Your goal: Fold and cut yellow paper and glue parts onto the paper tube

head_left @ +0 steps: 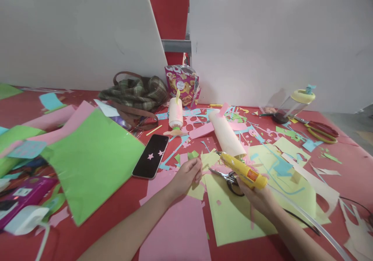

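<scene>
Pink sheet (177,230) nearest us; right hand (258,198) grip clamped on glue gun (243,171); left hand (186,177), left of glue gun, grip pinching yellow scrap (197,191).

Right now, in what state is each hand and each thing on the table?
Left hand, fingers curled at yellow sheet; grip unclear.
Right hand, shut on glue gun.
Glue gun, held, nozzle away.
Phone, face up, screen dark.
Small scissors, flat, partly under gun.
Roll, rolled, lying down.
Bottle, on its side, lid on.
Snack bag, upright.
Red scissors, flat.
</scene>
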The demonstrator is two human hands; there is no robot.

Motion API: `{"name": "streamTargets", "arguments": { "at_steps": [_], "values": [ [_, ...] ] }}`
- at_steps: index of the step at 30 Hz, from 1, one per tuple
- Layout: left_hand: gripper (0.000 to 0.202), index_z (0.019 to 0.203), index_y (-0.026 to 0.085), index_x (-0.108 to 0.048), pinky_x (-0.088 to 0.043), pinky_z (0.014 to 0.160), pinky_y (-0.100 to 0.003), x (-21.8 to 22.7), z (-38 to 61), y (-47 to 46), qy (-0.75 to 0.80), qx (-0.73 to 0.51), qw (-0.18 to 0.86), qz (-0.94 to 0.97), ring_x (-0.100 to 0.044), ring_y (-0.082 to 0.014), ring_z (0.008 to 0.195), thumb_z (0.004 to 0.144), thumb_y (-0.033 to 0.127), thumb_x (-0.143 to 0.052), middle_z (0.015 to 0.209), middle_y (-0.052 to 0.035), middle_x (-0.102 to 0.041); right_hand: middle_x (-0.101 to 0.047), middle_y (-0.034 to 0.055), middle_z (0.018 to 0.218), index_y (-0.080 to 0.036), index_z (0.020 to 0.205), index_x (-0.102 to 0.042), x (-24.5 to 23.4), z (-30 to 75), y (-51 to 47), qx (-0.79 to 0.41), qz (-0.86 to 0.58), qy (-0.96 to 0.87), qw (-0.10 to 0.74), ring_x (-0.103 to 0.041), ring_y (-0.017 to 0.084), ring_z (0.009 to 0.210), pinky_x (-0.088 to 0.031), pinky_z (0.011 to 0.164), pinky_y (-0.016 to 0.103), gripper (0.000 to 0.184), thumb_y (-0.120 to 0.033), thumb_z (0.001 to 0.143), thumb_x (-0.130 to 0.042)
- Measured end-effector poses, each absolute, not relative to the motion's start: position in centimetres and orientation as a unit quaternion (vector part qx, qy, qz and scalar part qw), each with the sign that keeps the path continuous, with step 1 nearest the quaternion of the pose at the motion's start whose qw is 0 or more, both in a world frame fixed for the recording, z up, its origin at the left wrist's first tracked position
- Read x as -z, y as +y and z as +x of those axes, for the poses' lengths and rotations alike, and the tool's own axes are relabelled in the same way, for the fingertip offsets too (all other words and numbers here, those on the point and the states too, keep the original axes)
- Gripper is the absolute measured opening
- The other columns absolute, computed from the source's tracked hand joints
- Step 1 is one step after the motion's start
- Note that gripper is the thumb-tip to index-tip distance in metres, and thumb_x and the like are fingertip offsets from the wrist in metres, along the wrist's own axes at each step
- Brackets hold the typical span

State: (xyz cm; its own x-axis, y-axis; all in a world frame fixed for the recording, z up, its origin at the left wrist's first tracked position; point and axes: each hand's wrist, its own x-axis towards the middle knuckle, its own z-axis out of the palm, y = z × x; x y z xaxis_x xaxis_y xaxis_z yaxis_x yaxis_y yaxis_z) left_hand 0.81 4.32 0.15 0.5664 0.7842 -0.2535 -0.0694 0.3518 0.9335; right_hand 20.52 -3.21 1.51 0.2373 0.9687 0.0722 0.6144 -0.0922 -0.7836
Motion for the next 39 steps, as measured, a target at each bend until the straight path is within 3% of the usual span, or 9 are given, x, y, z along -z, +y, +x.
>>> {"name": "streamTargets", "arguments": {
  "at_steps": [12,28,39],
  "values": [
    [0.030,0.060,0.018,-0.035,-0.037,0.054,-0.021,-0.2,0.9,4.1,0.351,-0.297,0.749,0.478,-0.029,-0.0045,0.041,0.082,0.038,-0.041,0.048,0.0081,-0.034,-0.053,-0.0006,0.053,-0.020,0.061,-0.048,-0.1,21.0,-3.8,-0.235,-0.633,-0.672,0.305,-0.051,0.013,0.048,-0.044,0.046,0.023,0.014,-0.028,0.073,-0.046],
    [0.031,0.058,0.017,-0.037,-0.029,0.047,-0.020,0.0,0.9,4.3,0.348,-0.309,0.760,0.454,-0.033,-0.0059,0.042,0.080,0.039,-0.042,0.047,0.0068,-0.033,-0.065,0.0029,0.069,-0.020,0.078,-0.059,0.1,21.3,-3.9,-0.311,-0.648,-0.595,0.360,-0.060,0.016,0.061,-0.050,0.052,0.023,0.016,-0.030,0.071,-0.048],
    [0.031,0.058,0.017,-0.036,-0.029,0.045,-0.020,0.1,0.9,4.2,0.354,-0.298,0.756,0.462,-0.032,-0.0060,0.041,0.080,0.039,-0.042,0.046,0.0069,-0.034,-0.062,0.0023,0.070,-0.020,0.080,-0.053,0.2,21.1,-3.9,-0.321,-0.645,-0.579,0.382,-0.059,0.016,0.060,-0.050,0.054,0.024,0.014,-0.030,0.071,-0.050]
  ]
}}
